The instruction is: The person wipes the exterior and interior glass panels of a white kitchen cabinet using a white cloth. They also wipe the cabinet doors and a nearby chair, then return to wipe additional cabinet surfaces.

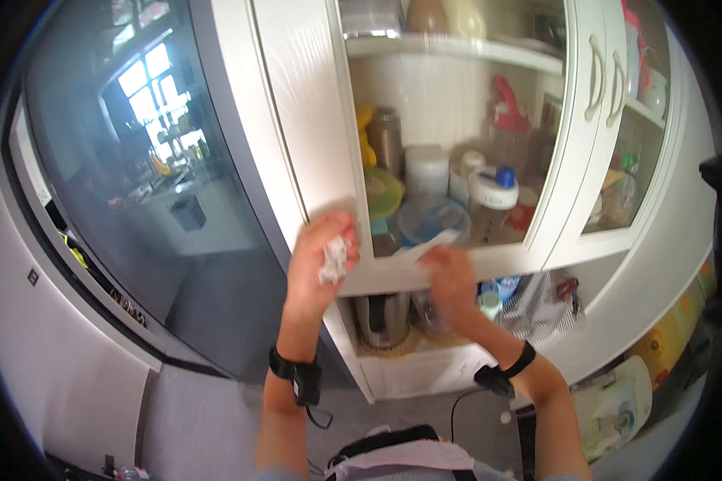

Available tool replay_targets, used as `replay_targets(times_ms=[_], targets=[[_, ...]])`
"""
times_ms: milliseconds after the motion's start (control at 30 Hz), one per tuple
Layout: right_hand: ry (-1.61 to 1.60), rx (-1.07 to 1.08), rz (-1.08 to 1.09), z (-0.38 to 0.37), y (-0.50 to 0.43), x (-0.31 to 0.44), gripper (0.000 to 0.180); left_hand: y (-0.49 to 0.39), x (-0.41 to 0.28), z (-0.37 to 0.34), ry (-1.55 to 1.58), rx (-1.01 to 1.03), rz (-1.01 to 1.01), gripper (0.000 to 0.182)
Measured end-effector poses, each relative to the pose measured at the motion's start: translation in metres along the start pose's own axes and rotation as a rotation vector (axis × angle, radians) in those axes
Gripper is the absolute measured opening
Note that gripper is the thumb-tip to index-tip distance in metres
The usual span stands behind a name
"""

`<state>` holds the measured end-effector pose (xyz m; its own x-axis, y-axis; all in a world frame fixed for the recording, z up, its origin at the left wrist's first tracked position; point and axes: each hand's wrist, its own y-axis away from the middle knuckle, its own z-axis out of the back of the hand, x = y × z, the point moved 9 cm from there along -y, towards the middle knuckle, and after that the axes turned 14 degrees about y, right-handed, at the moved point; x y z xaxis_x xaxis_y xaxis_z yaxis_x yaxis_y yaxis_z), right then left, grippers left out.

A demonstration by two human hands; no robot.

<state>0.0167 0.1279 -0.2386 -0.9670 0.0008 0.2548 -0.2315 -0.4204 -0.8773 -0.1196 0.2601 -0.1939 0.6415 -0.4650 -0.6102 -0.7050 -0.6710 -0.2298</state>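
Note:
My left hand [322, 258] is closed around a crumpled white tissue or paper [335, 260], beside the left frame of a white cabinet door [337, 180]. To its right, my right hand [451, 279] is blurred and pinches a flat white piece of paper or cloth [430, 242]. That piece lies in front of the lower part of the glass pane; whether it touches the door cannot be told. Behind the glass stand a white jar [427, 170], a bottle with a white and blue lid [493, 187] and a steel flask [388, 141].
Two curved handles [594, 78] sit where the cabinet doors meet. Below, an open shelf holds a metal kettle [385, 318] and a striped cloth [541, 306]. A dark glossy refrigerator-like panel [126, 180] stands at left. A black cable [454, 415] hangs near my right wrist strap.

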Motion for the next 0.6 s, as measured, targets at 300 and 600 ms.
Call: replay_targets(times_ms=[300, 600], targets=[[0.112, -0.028, 0.644, 0.010, -0.136, 0.097, 0.014, 0.024, -0.040, -0.017, -0.135, -0.046, -0.165, 0.011], [0.372, -0.718, 0.856, 0.123, -0.368, 0.170, 0.015, 0.014, -0.073, -0.127, -1.056, 0.256, -0.764, 0.012]])
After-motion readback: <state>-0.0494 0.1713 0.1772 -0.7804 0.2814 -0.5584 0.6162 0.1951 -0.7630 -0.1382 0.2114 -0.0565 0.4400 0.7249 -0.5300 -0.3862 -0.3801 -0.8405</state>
